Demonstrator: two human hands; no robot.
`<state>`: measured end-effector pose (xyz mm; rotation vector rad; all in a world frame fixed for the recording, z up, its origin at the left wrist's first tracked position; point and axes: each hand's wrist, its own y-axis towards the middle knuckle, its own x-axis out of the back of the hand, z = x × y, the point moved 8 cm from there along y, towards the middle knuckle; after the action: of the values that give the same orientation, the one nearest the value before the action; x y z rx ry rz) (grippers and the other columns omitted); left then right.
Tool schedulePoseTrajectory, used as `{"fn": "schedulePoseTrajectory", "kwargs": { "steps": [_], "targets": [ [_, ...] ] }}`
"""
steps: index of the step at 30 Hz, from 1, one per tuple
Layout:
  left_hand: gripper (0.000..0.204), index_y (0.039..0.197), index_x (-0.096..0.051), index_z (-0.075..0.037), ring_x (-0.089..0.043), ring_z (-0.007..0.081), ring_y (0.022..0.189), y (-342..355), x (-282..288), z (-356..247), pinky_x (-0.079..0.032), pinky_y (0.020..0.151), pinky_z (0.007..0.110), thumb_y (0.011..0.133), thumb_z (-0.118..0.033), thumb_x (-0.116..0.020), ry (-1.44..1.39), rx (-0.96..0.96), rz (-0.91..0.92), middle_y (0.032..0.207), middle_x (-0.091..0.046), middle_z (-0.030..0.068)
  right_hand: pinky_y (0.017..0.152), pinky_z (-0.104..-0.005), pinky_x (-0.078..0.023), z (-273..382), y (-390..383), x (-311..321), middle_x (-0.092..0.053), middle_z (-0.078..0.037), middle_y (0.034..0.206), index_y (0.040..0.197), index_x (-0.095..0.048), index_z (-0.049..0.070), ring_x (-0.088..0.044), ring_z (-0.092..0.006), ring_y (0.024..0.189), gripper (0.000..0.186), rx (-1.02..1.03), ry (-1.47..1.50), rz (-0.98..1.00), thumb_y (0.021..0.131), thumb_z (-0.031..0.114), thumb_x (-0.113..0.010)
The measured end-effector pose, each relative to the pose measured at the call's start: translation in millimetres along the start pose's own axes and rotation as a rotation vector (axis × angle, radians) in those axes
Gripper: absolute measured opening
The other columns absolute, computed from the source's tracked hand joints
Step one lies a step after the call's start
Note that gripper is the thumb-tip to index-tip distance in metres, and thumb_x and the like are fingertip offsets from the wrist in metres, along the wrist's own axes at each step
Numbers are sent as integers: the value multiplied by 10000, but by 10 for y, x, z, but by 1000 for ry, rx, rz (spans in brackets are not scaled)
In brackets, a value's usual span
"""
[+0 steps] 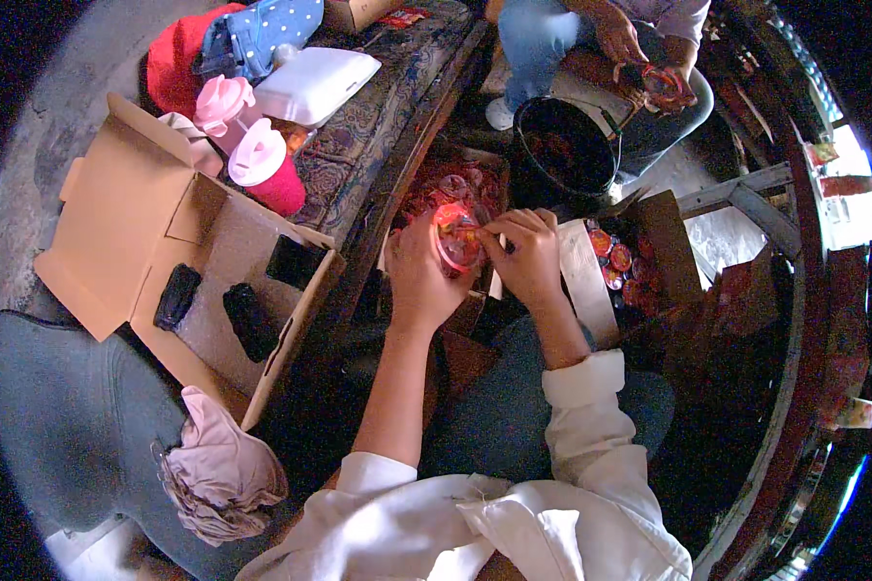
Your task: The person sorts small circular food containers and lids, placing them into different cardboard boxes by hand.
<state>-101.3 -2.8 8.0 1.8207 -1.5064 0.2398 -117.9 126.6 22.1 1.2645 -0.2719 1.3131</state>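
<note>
My left hand is wrapped round a small clear plastic cup with red and orange showing in and on it. The thumb and fingers of my right hand are pinched together at the cup's right side. What they grip there is too small to make out. Just beyond and below the cup, an open carton is heaped with red, clear-looking pieces. To the right of my right hand, another open carton holds several small round cups with red tops.
At left stands an open cardboard box with black packages. Pink tumblers and a white foam container rest on a patterned cushioned bench. Opposite, another person's hands hold a reddish clear object beside a black bucket.
</note>
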Motion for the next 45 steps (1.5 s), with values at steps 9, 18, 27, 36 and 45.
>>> {"fn": "schedulePoseTrajectory", "kwargs": {
  "steps": [9, 18, 27, 36, 45],
  "targets": [
    [514, 975, -508, -33, -572, 319, 817, -40, -11, 231, -456, 716, 378, 546, -163, -760, -148, 215, -15, 856, -591, 152, 773, -399, -370, 49, 23, -40, -597, -8, 697, 655, -615, 128, -576, -188, 707, 48, -11, 64, -25, 663, 169, -640],
    [495, 1001, -515, -40, -609, 242, 828, -13, 12, 192, -477, 731, 318, 562, -73, -740, -231, 253, 30, 904, -612, 124, 813, -411, -350, -51, 56, -88, -632, 7, 791, 694, -628, 139, -589, -168, 761, 60, -54, 56, -29, 670, 192, -645],
    [464, 962, -515, -22, -606, 250, 809, -51, -86, 260, -474, 729, 323, 550, -96, -716, -406, 263, 103, 855, -610, 125, 817, -425, -345, -176, 53, -159, -623, -1, 812, 740, -632, 143, -583, -181, 781, 72, -38, 14, -33, 686, 192, -627],
    [547, 1016, -503, 1, -606, 230, 840, -122, -267, 301, -468, 764, 316, 535, -124, -730, -559, 309, 247, 905, -608, 134, 801, -403, -343, -170, 79, -140, -617, 0, 794, 742, -632, 132, -577, -176, 766, 64, 10, -73, -54, 704, 181, -613],
    [473, 976, -523, -33, -604, 185, 805, -38, -208, 48, -474, 729, 296, 568, -115, -747, -552, 229, 199, 882, -605, 106, 774, -417, -354, -536, 33, -135, -617, -18, 763, 693, -640, 135, -574, -206, 755, 120, -140, -139, -20, 711, 251, -617]
  ]
}}
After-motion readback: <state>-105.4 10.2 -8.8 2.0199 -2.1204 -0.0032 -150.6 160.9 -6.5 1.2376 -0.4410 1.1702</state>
